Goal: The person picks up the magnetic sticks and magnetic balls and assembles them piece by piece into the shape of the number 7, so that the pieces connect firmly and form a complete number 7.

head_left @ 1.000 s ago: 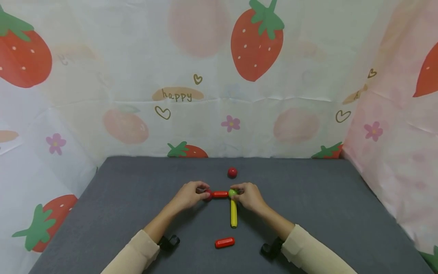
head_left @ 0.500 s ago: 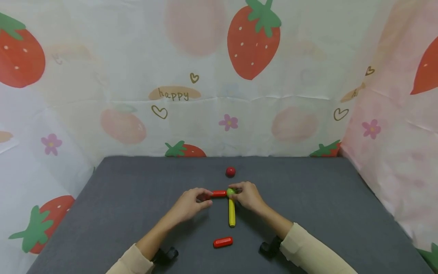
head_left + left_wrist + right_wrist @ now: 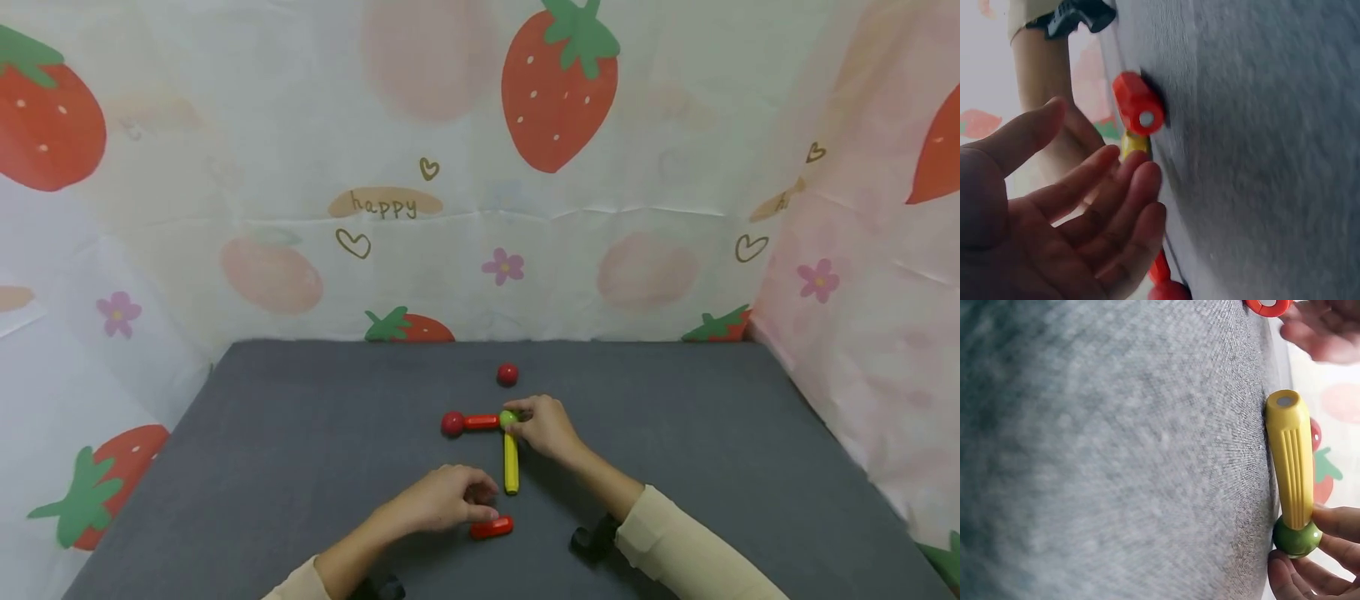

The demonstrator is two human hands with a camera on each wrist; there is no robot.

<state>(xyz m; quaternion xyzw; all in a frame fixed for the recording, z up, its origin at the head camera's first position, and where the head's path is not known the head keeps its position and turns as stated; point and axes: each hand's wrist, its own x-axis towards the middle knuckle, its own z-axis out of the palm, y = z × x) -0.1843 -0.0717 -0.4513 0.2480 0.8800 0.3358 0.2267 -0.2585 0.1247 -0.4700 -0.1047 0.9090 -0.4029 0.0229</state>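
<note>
My right hand (image 3: pixel 547 429) pinches a green ball (image 3: pixel 1297 537) between thumb and fingers. A yellow ribbed rod (image 3: pixel 1291 456) joins that ball and points toward me. From its left side runs a short red rod (image 3: pixel 482 422), ending in a red ball (image 3: pixel 453 423). My left hand (image 3: pixel 447 500) hovers with loosely bent fingers beside a loose red rod (image 3: pixel 492 527), its thumb close over the rod in the head view. In the left wrist view this loose rod (image 3: pixel 1138 103) shows a pale round spot on its end, and nothing lies between my left thumb and fingers.
A second red ball (image 3: pixel 507 374) sits behind the joined pieces on the dark grey table (image 3: pixel 300 433). A strawberry-print cloth (image 3: pixel 450 125) stands around the back and sides. Black straps with camera mounts (image 3: pixel 595 540) are at the wrists.
My left hand has let go of the red ball at the left end and moved toward me, to the loose red rod. The right hand stays at the green ball.
</note>
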